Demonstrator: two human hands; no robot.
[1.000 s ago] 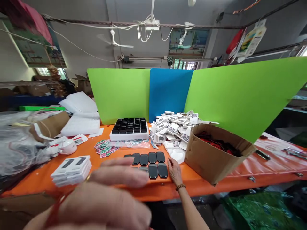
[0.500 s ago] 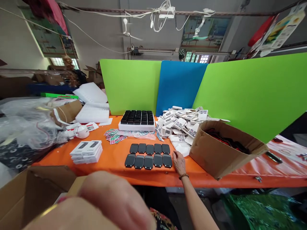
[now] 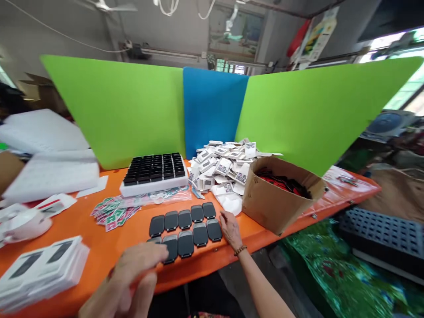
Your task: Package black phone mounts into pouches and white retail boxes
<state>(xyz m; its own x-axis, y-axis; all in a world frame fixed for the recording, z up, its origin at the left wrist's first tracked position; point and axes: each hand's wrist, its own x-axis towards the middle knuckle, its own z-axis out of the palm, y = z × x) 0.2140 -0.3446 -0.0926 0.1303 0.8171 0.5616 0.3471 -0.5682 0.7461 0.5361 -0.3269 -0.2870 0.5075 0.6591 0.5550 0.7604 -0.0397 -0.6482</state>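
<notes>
Flat black rounded-square pieces (image 3: 185,244) lie in two rows on the orange table cover. My left hand (image 3: 129,274) hovers over the front row's left end, partly hiding a piece there; its thumb is apart from the fingers and I see nothing in it. At the right end of the rows my right hand (image 3: 232,229), with a beaded bracelet on its wrist, rests on the cover with fingers extended, close against the last pieces. Behind the rows stands a white foam tray (image 3: 155,189) filled with upright black pieces. A heap of small white boxes (image 3: 222,167) lies to its right.
An open cardboard box (image 3: 281,201) with dark and red contents stands at right. Stacked white boxes (image 3: 43,269) lie front left. Loose red and green cards (image 3: 114,213) lie near the tray. Green panels (image 3: 132,110) and a blue panel (image 3: 213,110) stand behind.
The view has turned right and moved closer. My left hand, blurred near the camera before, has moved out to the black pieces' left end. My right hand stays beside the pieces.
</notes>
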